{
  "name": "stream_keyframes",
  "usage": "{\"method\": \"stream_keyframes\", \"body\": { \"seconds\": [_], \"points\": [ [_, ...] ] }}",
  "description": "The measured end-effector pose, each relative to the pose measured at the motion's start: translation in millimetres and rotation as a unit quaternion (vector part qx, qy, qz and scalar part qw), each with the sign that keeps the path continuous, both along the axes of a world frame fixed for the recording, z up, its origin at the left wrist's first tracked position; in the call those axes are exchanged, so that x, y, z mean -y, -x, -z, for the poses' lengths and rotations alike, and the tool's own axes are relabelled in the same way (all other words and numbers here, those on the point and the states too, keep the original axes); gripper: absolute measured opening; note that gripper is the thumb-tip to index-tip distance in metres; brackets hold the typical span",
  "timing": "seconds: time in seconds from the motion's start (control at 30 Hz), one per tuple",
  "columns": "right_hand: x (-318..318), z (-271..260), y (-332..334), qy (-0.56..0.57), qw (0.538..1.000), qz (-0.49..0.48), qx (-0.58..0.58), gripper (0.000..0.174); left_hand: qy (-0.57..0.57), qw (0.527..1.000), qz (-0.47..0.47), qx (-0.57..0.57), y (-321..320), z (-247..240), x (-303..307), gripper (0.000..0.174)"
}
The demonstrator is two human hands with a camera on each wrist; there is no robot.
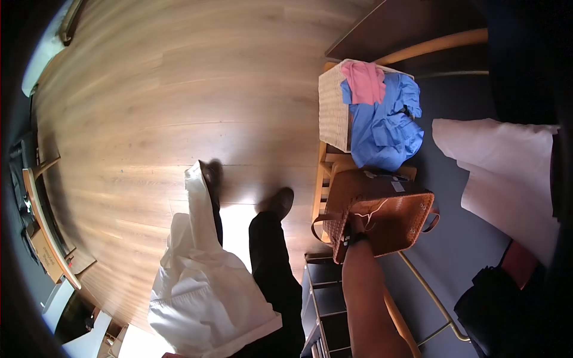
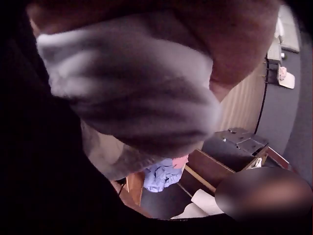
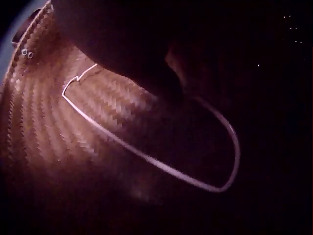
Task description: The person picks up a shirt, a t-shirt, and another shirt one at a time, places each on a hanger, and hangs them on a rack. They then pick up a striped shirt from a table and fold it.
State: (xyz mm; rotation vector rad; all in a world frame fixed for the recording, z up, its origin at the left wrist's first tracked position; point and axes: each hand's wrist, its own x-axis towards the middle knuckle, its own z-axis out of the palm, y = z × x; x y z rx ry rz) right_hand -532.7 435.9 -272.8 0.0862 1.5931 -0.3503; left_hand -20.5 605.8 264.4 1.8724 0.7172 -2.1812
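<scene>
A white garment (image 1: 206,292) with long loose folds hangs from my left hand (image 2: 239,49) in front of the dark trousers. Its cloth bunches up against that hand in the left wrist view, where the fingertips are hidden. My right hand (image 1: 357,224) reaches down inside a brown woven basket (image 1: 337,200) with two side handles. There it holds a thin white wire hanger (image 3: 166,169), whose bent loop shows in the dim right wrist view. The basket tips its opening toward the forearm and stands on a wooden chair.
Beyond the brown basket, a pale wicker basket (image 1: 333,110) holds blue cloth (image 1: 385,134) and pink cloth (image 1: 364,83). A pale pink cloth (image 1: 501,161) lies to the right on a dark surface. A metal-framed rack (image 1: 325,298) stands by the right forearm. Wooden floor (image 1: 179,89) spreads to the left.
</scene>
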Motion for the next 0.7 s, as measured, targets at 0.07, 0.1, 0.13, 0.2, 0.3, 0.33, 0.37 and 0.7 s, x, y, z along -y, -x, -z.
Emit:
{"method": "stream_keyframes", "body": {
  "seconds": [0.07, 0.1, 0.13, 0.2, 0.3, 0.33, 0.37, 0.7],
  "points": [
    [-6.0, -0.3, 2.2, -0.003, 0.992, 0.118, 0.053, 0.028, 0.028, 0.999, 0.039, 0.019, -0.1, 0.3, 7.0, 0.049],
    [-6.1, -12.6, -0.2, 0.014, 0.991, 0.127, 0.048, 0.027, 0.033, 0.998, 0.041, 0.018, -0.9, -0.6, 11.4, 0.049],
    [-8.8, -30.5, 0.1, 0.031, 0.99, 0.134, 0.042, 0.027, 0.064, 0.997, 0.036, 0.029, -1.3, -2.9, 15.0, 0.048],
    [-11.5, -74.7, 2.6, 0.063, 0.988, 0.137, 0.023, 0.027, 0.112, 0.992, 0.047, 0.026, -11.3, -7.6, 14.3, 0.048],
    [-17.2, -136.8, 4.2, 0.097, 0.975, 0.196, -0.04, 0.029, 0.162, 0.985, 0.059, -0.009, -39.5, -9.8, -0.9, 0.044],
    [-18.8, -156.8, 2.0, 0.106, 0.965, 0.229, -0.068, 0.028, 0.174, 0.981, 0.013, 0.084, -38.1, -12.3, -18.5, 0.041],
    [-21.3, -179.2, -0.7, 0.111, 0.942, 0.292, -0.122, 0.028, 0.189, 0.978, 0.013, 0.081, -44.9, -13.9, -16.4, 0.041],
    [-89.6, -417.0, -150.7, 0.222, 0.919, 0.072, -0.318, 0.024, 0.465, 0.854, 0.08, 0.218, -140.2, -65.6, 66.2, 0.015]
  ]
}}
